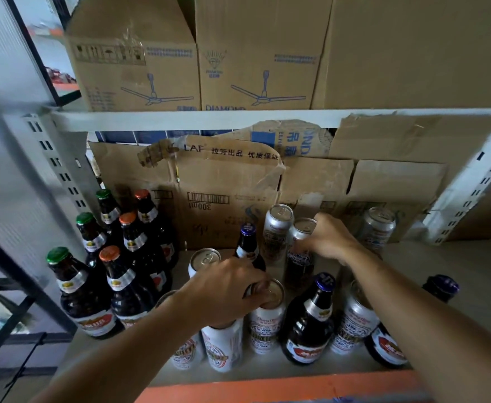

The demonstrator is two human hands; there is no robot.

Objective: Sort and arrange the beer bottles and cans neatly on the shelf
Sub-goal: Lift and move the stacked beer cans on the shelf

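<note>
Beer bottles [87, 303] and cans [277, 228] stand mixed on the shelf [448, 257], across the middle and lower frame. The left hand [227, 289] grips a front can [267, 318] by its top, and the right hand [330, 237] curls round a rear can [299, 257]. Lifting each straight up, clear of neighbouring necks, seems wisest. I count eight cans, six green- or orange-capped bottles at left, and apparently three blue-capped.

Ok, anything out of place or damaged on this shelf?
Blue-capped bottles stand mixed in among the cans, unlike the tidy bottle group at left. The cardboard behind is torn along its top edge. Nothing is tipped or spilled.
</note>
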